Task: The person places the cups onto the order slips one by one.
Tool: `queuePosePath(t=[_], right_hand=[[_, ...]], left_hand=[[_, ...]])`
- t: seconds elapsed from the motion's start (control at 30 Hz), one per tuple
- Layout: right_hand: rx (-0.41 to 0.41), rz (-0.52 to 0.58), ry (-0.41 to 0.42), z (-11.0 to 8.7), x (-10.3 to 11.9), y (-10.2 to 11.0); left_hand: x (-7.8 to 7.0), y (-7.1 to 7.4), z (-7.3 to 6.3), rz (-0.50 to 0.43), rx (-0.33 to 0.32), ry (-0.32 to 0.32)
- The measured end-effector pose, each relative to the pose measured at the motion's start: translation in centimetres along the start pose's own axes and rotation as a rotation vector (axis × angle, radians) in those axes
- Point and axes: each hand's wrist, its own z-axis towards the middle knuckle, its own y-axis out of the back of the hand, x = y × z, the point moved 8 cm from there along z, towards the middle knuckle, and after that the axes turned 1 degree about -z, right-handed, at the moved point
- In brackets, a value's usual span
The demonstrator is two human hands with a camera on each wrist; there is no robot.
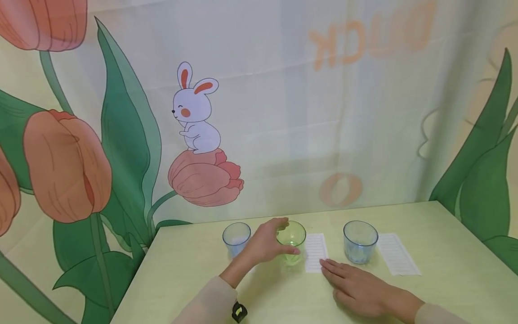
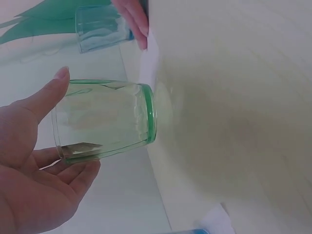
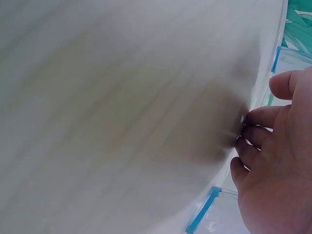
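My left hand (image 1: pixel 265 243) holds a clear green glass (image 1: pixel 296 238) by its sides near the rim, thumb on one side and fingers on the other. The glass (image 2: pixel 107 117) is upright over the table; whether its base touches the tabletop, I cannot tell. Just right of it lies a white paper strip with printed lines (image 1: pixel 315 247). The fingertips of my right hand (image 1: pixel 362 288) rest on that strip's near right corner, fingers extended and close together. In the right wrist view, the right hand (image 3: pixel 278 156) presses its fingertips down at the table surface.
A blue-tinted glass (image 1: pixel 236 238) stands to the left, partly behind my left hand. Another blue-tinted glass (image 1: pixel 360 245) stands to the right, beside a second lined paper strip (image 1: pixel 398 254). A printed curtain (image 1: pixel 275 112) hangs behind the pale table (image 1: pixel 453 252).
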Motion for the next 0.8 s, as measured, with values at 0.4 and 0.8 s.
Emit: queuePosePath(t=[0.4, 0.8], right_hand=[[-0.032, -0.041, 0.035, -0.1, 0.2, 0.0], [-0.061, -0.062, 0.069, -0.1, 0.4, 0.1]], left_hand=[[-2.1, -1.7, 2.6, -0.007, -0.036, -0.067], [-2.5, -4.5, 4.6, 0.019, -0.01, -0.045]])
